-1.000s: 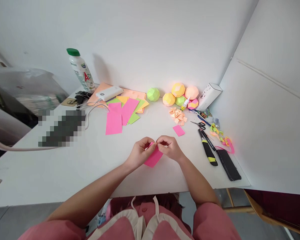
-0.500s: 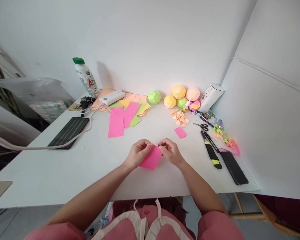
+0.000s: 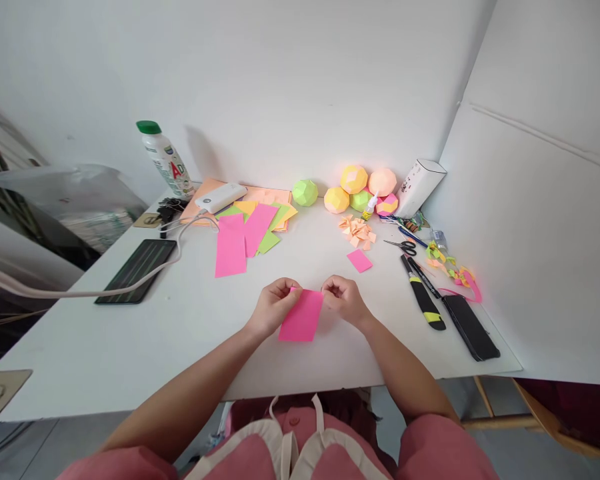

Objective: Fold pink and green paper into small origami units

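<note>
Between my hands a pink sheet of paper (image 3: 301,319) is held up near the table's front edge. My left hand (image 3: 276,305) is closed, pinching its upper left corner between thumb and fingers. The fingers of my right hand (image 3: 344,300) are curled in a pinch at the upper right corner. A smaller pink paper piece (image 3: 360,261) lies beyond my right hand. Longer pink strips (image 3: 231,245) rest farther back to the left, beside green and yellow sheets. Small peach paper pieces (image 3: 357,231) form a pile at the back.
Faceted paper balls (image 3: 354,180) and a glue bottle (image 3: 370,206) stand by the wall. Scissors (image 3: 404,247), a utility knife (image 3: 424,293) and a black case (image 3: 471,327) lie right. A phone (image 3: 136,271), cable (image 3: 85,293), power bank (image 3: 221,198) and tall bottle (image 3: 166,160) are left.
The pink sheet has turned to sit more upright and squarely between my hands. My right hand has shifted slightly to its upper right corner. The camera view has moved slightly.
</note>
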### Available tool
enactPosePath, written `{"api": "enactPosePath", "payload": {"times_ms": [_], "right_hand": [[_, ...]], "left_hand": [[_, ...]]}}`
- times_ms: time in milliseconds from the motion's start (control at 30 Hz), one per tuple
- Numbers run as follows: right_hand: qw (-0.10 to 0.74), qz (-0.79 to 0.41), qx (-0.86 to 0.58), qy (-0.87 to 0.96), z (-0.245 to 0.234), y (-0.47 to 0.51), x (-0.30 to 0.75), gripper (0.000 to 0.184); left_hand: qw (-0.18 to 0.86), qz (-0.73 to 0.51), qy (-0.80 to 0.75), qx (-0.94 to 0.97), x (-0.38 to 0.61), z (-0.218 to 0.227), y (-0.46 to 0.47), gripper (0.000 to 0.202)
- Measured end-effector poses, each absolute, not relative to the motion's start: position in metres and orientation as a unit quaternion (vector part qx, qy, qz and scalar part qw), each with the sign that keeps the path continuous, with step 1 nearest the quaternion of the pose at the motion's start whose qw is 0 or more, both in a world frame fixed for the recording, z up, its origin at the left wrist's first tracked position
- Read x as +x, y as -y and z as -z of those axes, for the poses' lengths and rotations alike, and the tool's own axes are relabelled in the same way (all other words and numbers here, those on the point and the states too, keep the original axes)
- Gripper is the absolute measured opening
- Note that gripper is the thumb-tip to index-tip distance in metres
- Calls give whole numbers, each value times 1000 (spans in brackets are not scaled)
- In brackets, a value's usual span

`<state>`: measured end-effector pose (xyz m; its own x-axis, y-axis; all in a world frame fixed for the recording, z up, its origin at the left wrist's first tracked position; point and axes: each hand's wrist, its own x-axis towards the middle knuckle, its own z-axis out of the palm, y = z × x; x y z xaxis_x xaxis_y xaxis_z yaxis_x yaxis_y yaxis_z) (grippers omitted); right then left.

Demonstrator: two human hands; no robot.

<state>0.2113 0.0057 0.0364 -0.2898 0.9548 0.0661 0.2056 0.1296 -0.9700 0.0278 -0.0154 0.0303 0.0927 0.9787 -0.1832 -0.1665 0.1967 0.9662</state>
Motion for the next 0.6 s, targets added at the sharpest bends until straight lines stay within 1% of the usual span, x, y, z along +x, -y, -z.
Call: {"api": "enactPosePath", "payload": {"times_ms": [167, 267, 367, 533, 600], "right_hand": [[427, -478, -462, 614, -35, -10, 215, 10], [393, -491, -433, 646, -30, -4, 205, 18], [361, -492, -418, 673, -27, 2, 198, 17], [348, -512, -422, 662, -30, -2, 206, 21], [362, -514, -423, 652, -33, -6, 212, 22]], "left_hand": [[593, -504, -477, 408, 24, -28, 12, 30], [610, -482, -464, 424, 29, -25, 15, 32], [606, -472, -452, 453, 33, -24, 18, 31], [574, -482, -450, 485, 31, -28, 16, 21], [561, -492, -458, 483, 26, -30, 14, 17]]}}
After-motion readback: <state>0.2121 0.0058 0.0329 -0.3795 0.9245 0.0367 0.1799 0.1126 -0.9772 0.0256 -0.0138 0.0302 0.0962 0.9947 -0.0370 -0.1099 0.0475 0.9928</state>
